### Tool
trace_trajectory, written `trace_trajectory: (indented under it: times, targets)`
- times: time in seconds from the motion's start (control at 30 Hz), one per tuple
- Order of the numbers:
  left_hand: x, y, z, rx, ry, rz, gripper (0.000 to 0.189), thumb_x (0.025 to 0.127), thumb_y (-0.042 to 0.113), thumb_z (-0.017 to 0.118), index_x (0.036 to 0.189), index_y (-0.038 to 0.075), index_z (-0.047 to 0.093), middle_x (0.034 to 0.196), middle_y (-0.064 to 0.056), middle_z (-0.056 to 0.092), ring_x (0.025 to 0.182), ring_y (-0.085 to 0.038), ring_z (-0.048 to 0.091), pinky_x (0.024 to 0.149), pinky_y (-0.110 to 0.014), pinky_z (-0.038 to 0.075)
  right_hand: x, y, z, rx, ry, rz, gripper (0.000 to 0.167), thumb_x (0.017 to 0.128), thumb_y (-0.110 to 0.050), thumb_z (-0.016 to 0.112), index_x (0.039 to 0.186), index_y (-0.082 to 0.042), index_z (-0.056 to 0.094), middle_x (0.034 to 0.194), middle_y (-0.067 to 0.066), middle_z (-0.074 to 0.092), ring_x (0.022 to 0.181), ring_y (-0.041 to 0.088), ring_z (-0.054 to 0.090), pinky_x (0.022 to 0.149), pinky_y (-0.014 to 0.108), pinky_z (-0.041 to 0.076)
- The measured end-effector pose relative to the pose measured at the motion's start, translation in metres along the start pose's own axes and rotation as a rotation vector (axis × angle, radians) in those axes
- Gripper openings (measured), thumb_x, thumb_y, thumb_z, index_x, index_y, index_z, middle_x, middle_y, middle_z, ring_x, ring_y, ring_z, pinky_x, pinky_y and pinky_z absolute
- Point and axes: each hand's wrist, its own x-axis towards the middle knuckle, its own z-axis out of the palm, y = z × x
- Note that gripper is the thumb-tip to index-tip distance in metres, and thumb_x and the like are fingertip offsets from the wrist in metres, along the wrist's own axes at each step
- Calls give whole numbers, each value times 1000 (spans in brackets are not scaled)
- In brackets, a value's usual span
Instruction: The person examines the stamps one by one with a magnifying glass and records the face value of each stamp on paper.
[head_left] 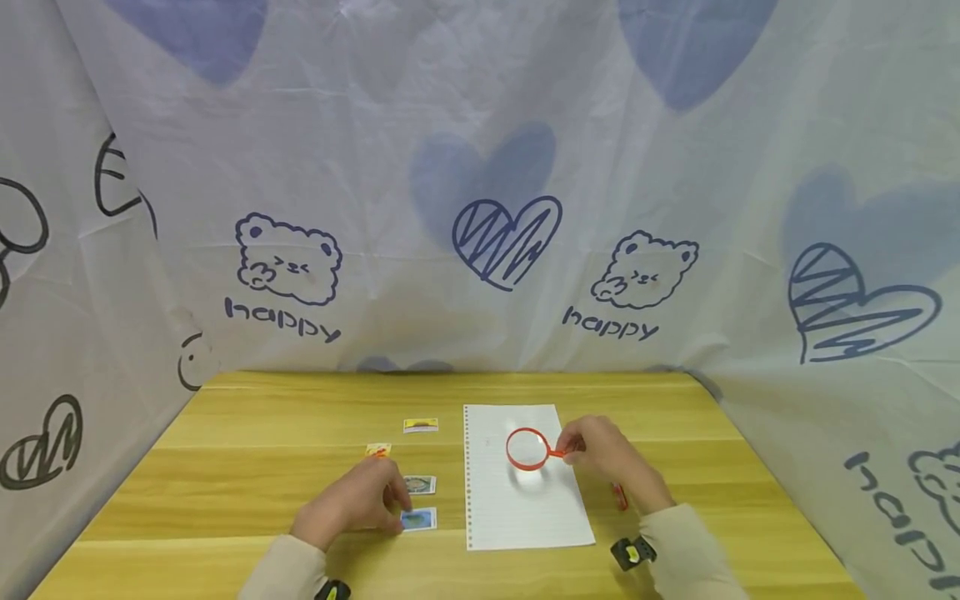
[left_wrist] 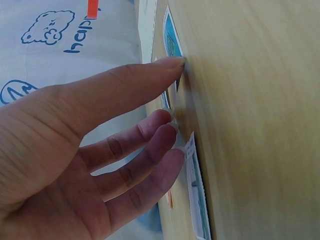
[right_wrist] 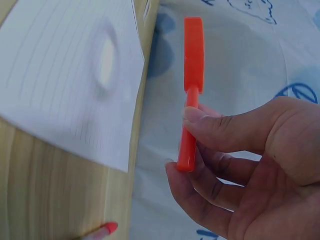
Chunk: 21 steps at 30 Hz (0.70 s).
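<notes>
Printed white fabric [head_left: 390, 167] carrying blue hearts, bear outlines and the word "happy" encloses the back and both sides of a wood-grain table [head_left: 247, 442]. One sheet of lined paper [head_left: 517, 508], with punched holes along its left edge, lies near the middle of the tabletop.

Right hand [head_left: 600, 450]: the thumb and fingers pinch the handle of a red magnifying glass [right_wrist: 193, 95]. The magnifying glass is raised clear of the sheet, its lens above the upper right part of the paper; a bright spot and a shadow fall on the page below. One small red-ended object [head_left: 619, 497] lies just beside the right edge of the paper; its type cannot be determined.

Left hand [head_left: 358, 497]: the thumb stands apart from the gently bent fingers, with a gap between them. The thumb tip is at the left edge of a blue picture card [head_left: 420, 519]; contact cannot be confirmed. A green picture card [head_left: 422, 484] lies just behind the blue one. Beyond the hand lie a red-and-yellow card [head_left: 378, 448] and, farther back, a yellow card [head_left: 421, 426]. Another pale card [left_wrist: 197, 195], visible in the left wrist view, lies beside the fingertips.

Both arms wear beige sleeves [head_left: 686, 550] and black wrist units [head_left: 632, 553].
</notes>
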Motion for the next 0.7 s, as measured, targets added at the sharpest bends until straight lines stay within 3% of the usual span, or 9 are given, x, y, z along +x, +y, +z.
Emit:
trace_trajectory:
  times: [0.27,0.5,0.7]
  targets:
    - [0,1,0,-1,0,-4,20,70,1,90,85,9,80,90,-3,71,79,-18,62,66,-30,55,2,-19,13,9,-20,48,17,82,8,79,79,-9,74,74,-2,65,71,12,53,63,22,46]
    - [0,1,0,-6,-8,-16,19,71,1,90,87,8,80,90,-3,72,80,-18,63,67,-32,56,2,-27,19,23,-47,-65,14,82,7,79,79,-6,73,73,-1,65,70,11,53,63,21,46]
    - [0,1,0,-15,-6,-10,20,71,1,90,87,8,80,91,-4,72,81,-19,64,68,-34,57,6,-33,28,17,-59,-81,15,82,5,80,79,-8,74,73,-3,65,70,10,54,64,21,46]
